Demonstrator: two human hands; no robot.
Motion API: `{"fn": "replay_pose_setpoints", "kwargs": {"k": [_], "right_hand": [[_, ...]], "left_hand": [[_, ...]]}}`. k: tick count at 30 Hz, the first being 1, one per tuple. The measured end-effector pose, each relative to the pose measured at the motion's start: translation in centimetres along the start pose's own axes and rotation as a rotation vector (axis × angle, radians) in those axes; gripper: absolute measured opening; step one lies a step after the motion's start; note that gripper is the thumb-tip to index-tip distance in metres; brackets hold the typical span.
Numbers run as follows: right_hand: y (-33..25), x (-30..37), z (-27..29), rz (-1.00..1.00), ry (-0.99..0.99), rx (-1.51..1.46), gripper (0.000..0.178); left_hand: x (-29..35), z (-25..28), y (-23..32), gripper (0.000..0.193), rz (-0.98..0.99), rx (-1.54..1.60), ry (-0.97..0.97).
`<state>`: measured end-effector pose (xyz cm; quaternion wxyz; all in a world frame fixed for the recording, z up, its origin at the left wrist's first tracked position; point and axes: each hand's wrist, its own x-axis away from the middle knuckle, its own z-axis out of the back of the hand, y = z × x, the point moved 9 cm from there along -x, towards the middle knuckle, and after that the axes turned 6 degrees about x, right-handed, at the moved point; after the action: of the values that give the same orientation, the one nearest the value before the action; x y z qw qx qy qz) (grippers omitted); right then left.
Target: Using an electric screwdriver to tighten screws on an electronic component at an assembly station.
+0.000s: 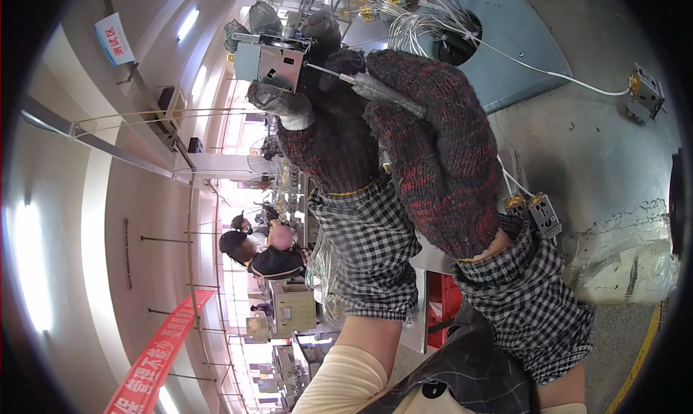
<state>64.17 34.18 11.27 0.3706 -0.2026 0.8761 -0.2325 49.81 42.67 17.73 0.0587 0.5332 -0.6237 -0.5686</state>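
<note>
Left hand [332,136], in a dark knit glove with grey-wrapped fingertips, was curled around a small metal box [280,64], held up near the top of the view. Thumb sat at the box's lower edge, fingers around its far and upper sides; the face with cut-outs was left exposed. Right hand [440,143], gloved likewise, was closed in a pinch on the grey handle of a slim tool [386,94]. Its shaft ran to the box's right edge; tip contact could not be told. Room between the hands: narrow. White wires [426,35] crossed the round opening of a blue-grey panel [523,53]. A broad stretch of metal bench [570,140] separated the right hand from a wired unit [644,96] far right. Another unit [543,213] lay just beside the right checked cuff [520,291].
</note>
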Motion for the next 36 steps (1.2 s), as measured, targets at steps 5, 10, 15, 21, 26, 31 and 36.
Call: {"fn": "replay_pose_setpoints", "kwargs": {"k": [5,10,15,21,26,31,36], "right_hand": [[0.4,0.1,-0.1,-0.036,-0.015,-0.02,0.032],[-0.3,-0.2,-0.2,0.04,-0.006,0.016,0.032],[-1.2,-0.7,-0.3,-0.032,-0.069,-0.018,0.033],[0.2,0.1,-0.5,-0.017,-0.044,-0.045,0.033],[-0.3,-0.2,-0.5,0.019,-0.038,-0.019,0.033],[-0.5,-0.5,-0.7,0.007,-0.043,-0.024,0.032],[0.2,0.0,-0.6,-0.003,-0.067,-0.036,0.032]], "left_hand": [[-0.6,-3.7,-0.6,0.059,-0.041,-0.092,-0.001],[1.4,1.7,1.6,0.059,-0.137,-0.123,0.221],[0.8,0.3,1.2,0.06,-0.116,-0.197,0.212],[0.0,-1.4,-0.1,0.062,-0.069,-0.124,0.145],[0.3,-1.3,0.3,0.062,-0.082,-0.022,0.093],[-0.2,-2.5,0.4,0.071,-0.083,-0.26,0.154],[-0.1,-1.2,-0.1,0.074,-0.097,-0.196,0.116]]}}
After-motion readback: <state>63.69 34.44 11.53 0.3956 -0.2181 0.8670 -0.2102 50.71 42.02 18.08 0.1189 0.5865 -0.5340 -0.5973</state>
